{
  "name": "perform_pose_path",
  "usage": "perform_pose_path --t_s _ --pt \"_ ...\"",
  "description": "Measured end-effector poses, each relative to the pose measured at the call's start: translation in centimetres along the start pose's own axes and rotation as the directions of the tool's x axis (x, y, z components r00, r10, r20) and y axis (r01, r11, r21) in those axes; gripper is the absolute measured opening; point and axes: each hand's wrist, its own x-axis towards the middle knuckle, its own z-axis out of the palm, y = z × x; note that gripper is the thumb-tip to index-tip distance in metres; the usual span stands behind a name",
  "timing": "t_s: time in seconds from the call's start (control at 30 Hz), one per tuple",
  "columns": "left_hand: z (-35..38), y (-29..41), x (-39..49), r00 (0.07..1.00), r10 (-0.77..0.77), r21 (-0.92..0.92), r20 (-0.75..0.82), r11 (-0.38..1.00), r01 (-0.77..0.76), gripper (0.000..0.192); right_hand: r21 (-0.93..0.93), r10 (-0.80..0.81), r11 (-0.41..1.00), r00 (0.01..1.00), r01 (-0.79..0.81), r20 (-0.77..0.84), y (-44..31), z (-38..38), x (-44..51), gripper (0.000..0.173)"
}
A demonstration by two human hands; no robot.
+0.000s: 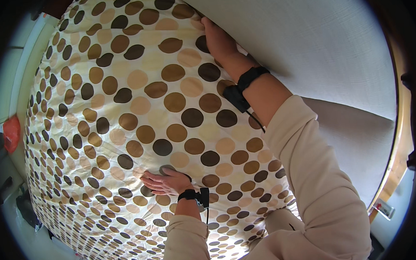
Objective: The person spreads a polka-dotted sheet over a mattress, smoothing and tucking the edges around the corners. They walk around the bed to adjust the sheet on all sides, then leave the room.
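A bed sheet [148, 108] with brown, beige and cream dots covers the bed before me. My left hand [166, 182] rests palm down on it, fingers extended and slightly spread, with small creases around them. My right hand [219, 39] reaches along the far side, where the sheet meets a pale grey upholstered headboard [329, 41]. Its fingertips are mostly hidden at that seam, so whether they grip the sheet is unclear. Both wrists wear black straps with a small device and cable.
A wooden edge [394, 170] runs behind the headboard at the right, with a small white box-like object [384, 208] near its lower end. Off the bed's left side are a red plastic bag [12, 134] and a dark bag [27, 209]. My bent knee [283, 221] is on the bed.
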Motion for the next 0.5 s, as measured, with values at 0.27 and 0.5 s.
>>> perform_pose_path --t_s 0.27,0.5 --pt "0.1 -0.1 -0.1 0.998 0.047 -0.032 -0.042 0.998 -0.048 0.056 -0.177 -0.142 0.974 0.990 0.139 -0.005 -2.7 -1.7 -2.8 0.043" --pt "0.6 -0.5 -0.1 1.000 0.007 -0.032 -0.026 0.999 -0.007 0.055 -0.167 -0.039 0.979 0.915 0.115 0.402 -0.6 -10.3 -13.3 0.060"
